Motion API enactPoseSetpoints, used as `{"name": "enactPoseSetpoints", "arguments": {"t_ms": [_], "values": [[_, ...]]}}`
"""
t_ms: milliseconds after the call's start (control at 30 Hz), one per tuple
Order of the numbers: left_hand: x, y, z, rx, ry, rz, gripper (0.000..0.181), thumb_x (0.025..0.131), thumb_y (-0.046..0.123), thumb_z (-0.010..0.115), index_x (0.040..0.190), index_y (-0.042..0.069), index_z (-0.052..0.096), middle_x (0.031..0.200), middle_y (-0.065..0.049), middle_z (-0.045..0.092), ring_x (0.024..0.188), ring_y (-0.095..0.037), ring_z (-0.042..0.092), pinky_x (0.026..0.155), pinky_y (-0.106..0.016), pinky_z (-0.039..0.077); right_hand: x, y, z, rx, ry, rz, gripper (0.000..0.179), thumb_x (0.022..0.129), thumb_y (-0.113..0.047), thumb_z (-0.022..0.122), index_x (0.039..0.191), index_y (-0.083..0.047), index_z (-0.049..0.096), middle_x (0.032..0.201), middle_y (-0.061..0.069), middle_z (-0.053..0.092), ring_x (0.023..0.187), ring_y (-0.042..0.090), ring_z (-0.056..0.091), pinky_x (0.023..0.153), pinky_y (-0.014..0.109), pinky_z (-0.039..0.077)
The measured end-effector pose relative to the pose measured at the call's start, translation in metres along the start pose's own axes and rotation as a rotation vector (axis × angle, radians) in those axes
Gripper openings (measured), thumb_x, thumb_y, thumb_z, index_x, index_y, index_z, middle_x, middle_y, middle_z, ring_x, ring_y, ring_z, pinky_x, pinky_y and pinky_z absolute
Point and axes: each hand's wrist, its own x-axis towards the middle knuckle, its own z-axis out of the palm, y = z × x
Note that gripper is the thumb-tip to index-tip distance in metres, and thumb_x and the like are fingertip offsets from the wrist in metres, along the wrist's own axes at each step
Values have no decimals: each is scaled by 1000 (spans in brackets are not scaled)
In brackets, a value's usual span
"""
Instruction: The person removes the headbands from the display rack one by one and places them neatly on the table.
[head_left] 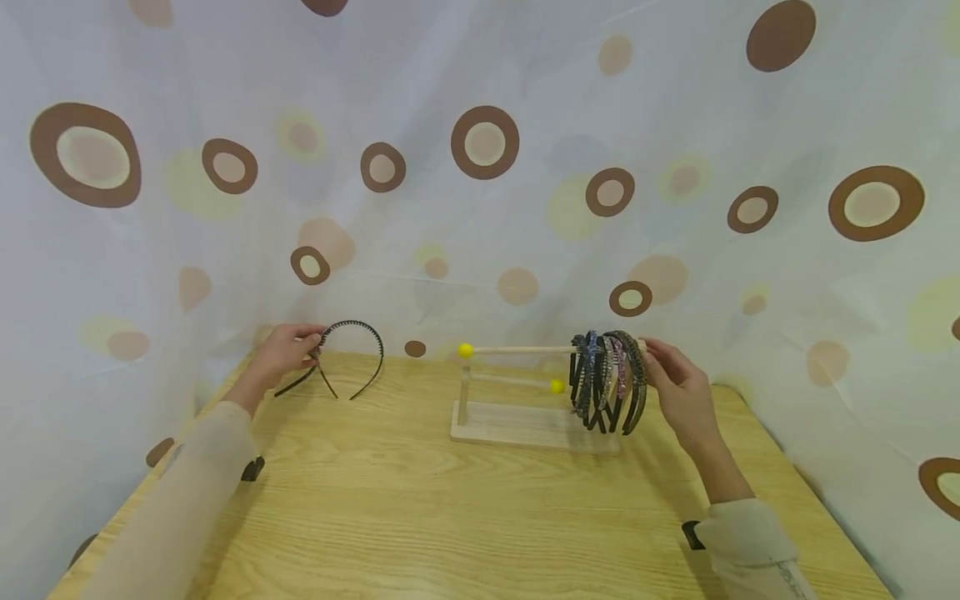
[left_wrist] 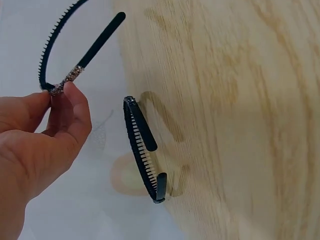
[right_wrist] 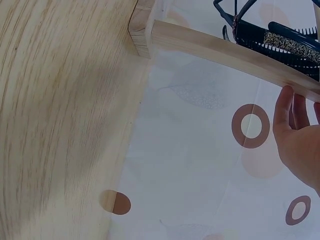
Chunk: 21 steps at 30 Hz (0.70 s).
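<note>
My left hand pinches a black toothed headband by its glittery part, at the table's far left corner. The band's arch stretches to the right of the fingers. Below that hand a second black headband stands with its ends toward the table; in the head view my hand hides most of it. On the right, my right hand holds the upright post of a wooden rack, fingertips on its edge. Several glittery headbands hang bunched on the rack beside that post.
The rack's bars end in yellow balls toward the left, over its flat base. Behind the light wood table hangs a white curtain with brown rings and dots, which also runs along both sides.
</note>
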Motion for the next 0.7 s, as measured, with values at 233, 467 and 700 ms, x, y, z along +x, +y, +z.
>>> {"name": "enactPoseSetpoints", "arguments": {"t_ms": [233,467,700], "values": [[7,0,4,31,-26,-53,40,111,8,43,143,-15,47,114,-26,58,105,-40,57,79,-40,56,-3,-20,2,19,-9,5,41,108,-20,55,143,0,56,125,1,65,106,3,62,84,18,52],[17,-19,1,190,-31,-13,36,110,7,44,136,-17,53,116,-32,61,93,-32,60,79,-38,52,0,-8,1,21,1,16,41,107,-22,57,143,-2,57,125,2,66,105,5,63,84,18,53],[14,-25,-3,293,4,22,33,108,6,48,128,-17,61,113,-28,66,100,-34,59,81,-38,50,1,0,0,37,9,12,42,107,-26,57,143,-6,59,126,3,66,107,7,64,85,19,53]]}}
